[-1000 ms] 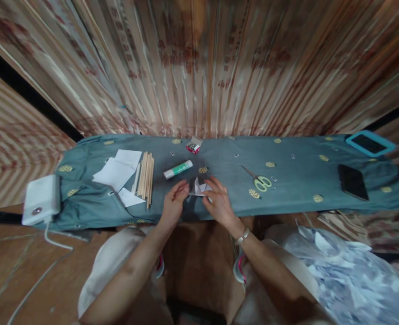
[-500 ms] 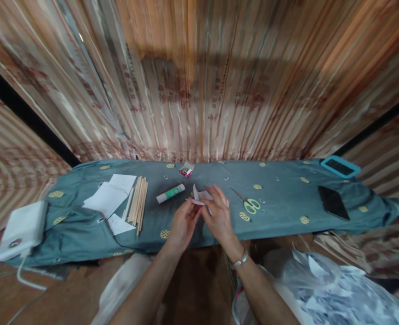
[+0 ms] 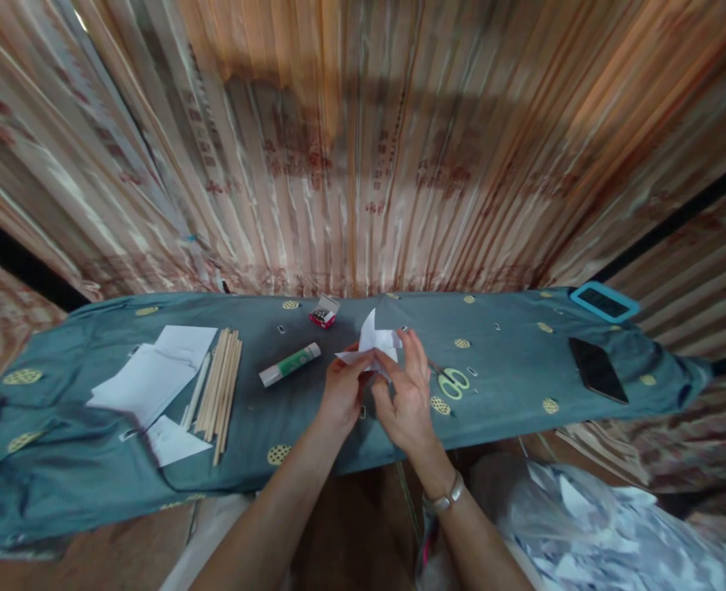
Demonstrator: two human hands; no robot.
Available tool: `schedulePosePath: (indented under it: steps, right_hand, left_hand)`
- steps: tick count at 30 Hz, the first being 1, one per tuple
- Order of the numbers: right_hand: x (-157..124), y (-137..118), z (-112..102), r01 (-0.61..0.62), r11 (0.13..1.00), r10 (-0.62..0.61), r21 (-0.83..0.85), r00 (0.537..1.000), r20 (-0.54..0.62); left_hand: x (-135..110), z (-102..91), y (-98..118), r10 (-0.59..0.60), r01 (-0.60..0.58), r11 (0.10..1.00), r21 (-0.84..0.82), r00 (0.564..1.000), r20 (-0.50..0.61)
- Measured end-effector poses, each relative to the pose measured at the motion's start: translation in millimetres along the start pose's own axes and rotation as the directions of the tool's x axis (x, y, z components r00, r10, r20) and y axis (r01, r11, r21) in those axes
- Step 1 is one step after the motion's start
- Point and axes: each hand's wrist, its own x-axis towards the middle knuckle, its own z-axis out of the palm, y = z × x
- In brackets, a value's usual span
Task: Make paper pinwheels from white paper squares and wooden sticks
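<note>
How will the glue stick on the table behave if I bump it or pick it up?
The glue stick looks apt to roll if bumped side-on, since it is a round tube lying on its side, though the soft-looking cloth may slow it. It will probably feel stiff, as the tube looks straight and undented. Its smooth-looking surface might be slightly slippery.

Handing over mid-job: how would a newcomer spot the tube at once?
On the long teal cloth, look between the wooden sticks and the left hand. The tube lies there at a slant, below the small red box in view. Unlike the thinner tan sticks, it is white with a green band.
</note>
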Motion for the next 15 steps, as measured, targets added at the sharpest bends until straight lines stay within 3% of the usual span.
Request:
schedulePosePath:
  steps: [6, 15]
  right_hand:
    - [2.8, -2.0, 7.7, -0.075, 0.982, 0.071, 0.171, 0.997, 0.029]
    - [3.8, -13.6, 15.1, -0.083, 0.966, 0.076, 0.246, 0.996, 0.039]
  left_hand:
    - [4.8, -9.3, 7.3, -0.002, 0.002, 1.0, -0.001, 1.0, -0.03]
    - [5.0, -20.4, 18.1, 0.055, -0.054, 0.998, 0.024, 0.997, -0.049]
